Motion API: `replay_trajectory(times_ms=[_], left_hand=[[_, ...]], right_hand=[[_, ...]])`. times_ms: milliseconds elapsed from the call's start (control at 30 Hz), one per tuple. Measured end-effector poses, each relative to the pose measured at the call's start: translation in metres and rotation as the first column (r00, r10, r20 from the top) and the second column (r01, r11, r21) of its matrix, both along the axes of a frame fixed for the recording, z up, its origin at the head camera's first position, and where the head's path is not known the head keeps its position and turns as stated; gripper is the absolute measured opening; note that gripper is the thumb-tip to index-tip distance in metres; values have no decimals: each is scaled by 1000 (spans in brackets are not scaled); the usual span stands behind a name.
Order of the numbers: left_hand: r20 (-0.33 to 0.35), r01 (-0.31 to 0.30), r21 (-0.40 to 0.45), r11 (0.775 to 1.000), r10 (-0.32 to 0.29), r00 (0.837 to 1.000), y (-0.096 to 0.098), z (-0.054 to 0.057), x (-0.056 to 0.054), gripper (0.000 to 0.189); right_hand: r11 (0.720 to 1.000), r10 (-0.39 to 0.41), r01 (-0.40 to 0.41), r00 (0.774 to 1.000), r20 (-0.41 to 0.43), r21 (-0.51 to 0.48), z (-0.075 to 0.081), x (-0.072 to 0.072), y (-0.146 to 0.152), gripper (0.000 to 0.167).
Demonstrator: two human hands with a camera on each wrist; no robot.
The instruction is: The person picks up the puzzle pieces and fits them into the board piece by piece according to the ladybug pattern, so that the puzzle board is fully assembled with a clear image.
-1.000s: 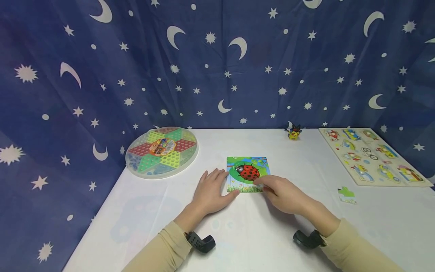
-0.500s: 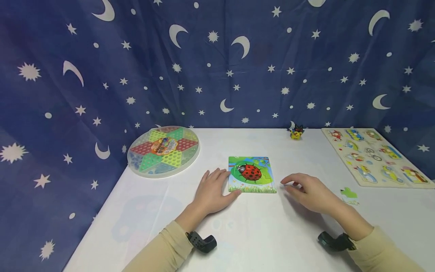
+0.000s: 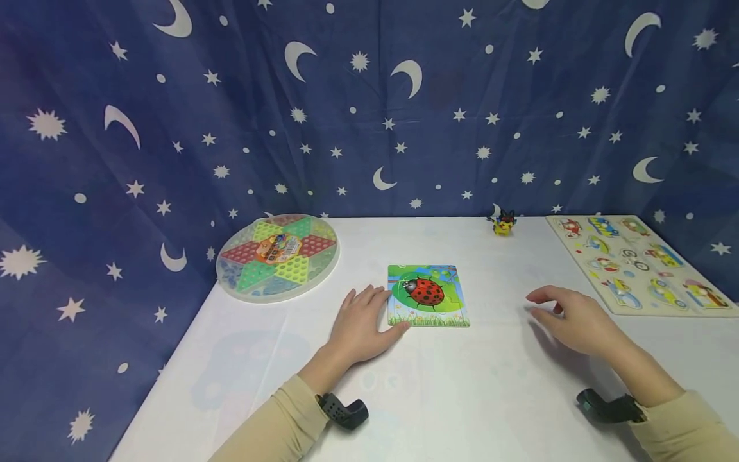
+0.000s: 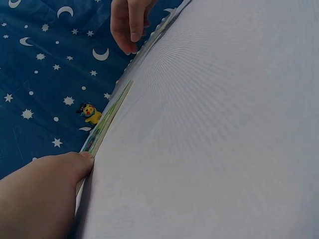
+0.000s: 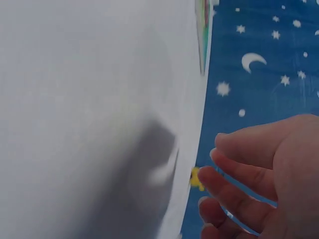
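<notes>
A square ladybug jigsaw puzzle (image 3: 427, 294) lies flat near the middle of the white table in the head view. My left hand (image 3: 358, 327) rests at its left side, fingers extended along the left edge and thumb at the lower edge. In the left wrist view, that thumb (image 4: 75, 163) touches the rim of the puzzle board (image 4: 110, 115). Well to the right of the puzzle, my right hand (image 3: 580, 321) hovers over the table with loosely bent fingers. Nothing shows between its fingers in the right wrist view, where the hand (image 5: 279, 179) casts a shadow.
A round Chinese checkers board (image 3: 278, 258) lies at the back left. At the back right is a wooden peg puzzle board (image 3: 635, 263) with vehicle pictures. A small yellow figure (image 3: 503, 224) stands at the far edge, before a blue starry curtain (image 3: 346, 109).
My right hand has left the puzzle's lower right corner and moved right, now covering where a loose green puzzle piece was visible. My left hand stays at the puzzle.
</notes>
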State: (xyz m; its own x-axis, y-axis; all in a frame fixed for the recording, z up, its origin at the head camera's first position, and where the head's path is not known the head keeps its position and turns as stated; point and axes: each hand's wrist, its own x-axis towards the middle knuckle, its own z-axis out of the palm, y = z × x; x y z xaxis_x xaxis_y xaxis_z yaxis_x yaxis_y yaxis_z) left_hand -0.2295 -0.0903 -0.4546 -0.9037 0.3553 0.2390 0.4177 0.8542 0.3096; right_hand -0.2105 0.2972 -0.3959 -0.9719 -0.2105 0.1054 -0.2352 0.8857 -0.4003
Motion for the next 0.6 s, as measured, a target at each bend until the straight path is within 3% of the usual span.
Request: replay_trajectory(times_ms=[400, 600], left_hand=[[17, 0, -10, 1000, 0, 1000, 1, 1, 0, 77], [19, -2, -6, 1000, 3, 1000, 0, 1, 1, 77]], right_hand=[[993, -83, 77, 994, 71, 87, -5, -2, 39, 47], [983, -156, 137, 977, 149, 125, -5, -3, 55, 56]])
